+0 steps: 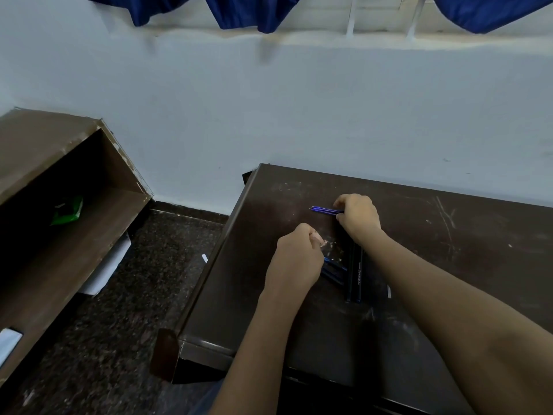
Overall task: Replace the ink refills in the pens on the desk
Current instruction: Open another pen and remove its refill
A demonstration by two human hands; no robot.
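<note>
Centrally, on the dark scratched desk [419, 265]: a small bunch of blue ink refills [324, 210], tips pointing left, back ends pinched in the curled fingers of the right hand [357, 217]. Lying roughly level, just above or on the desk top; contact with the surface impossible to judge. Right hand closed around them, knuckles up, forearm stretching back to the lower right corner.

Nearer the body, two dark pens [354, 277] side by side, touching along their length, running front to back, with pale lettering on the right one. Upper ends hidden under the right wrist. Just left of them, more blue pen parts [333, 269] lying slantwise, partly covered by the left hand [294, 259]. Left hand fisted, thumb pressed against the bent forefinger; whether anything sits in that pinch cannot be told. A small white sliver [389, 291] just right of the pens.

Pale scuffs and scratches on the desk top, thickest between the two hands and toward the right side.

Beyond the desk, a pale blue wall [269, 115], with dark blue cloth [248, 10] hanging along the top edge. Left of the desk, speckled dark floor [125, 295] with a white scrap [204, 258] on it. Farther left, a brown wooden shelf [45, 175], well apart from the desk, holding something green [67, 210] on its board.
</note>
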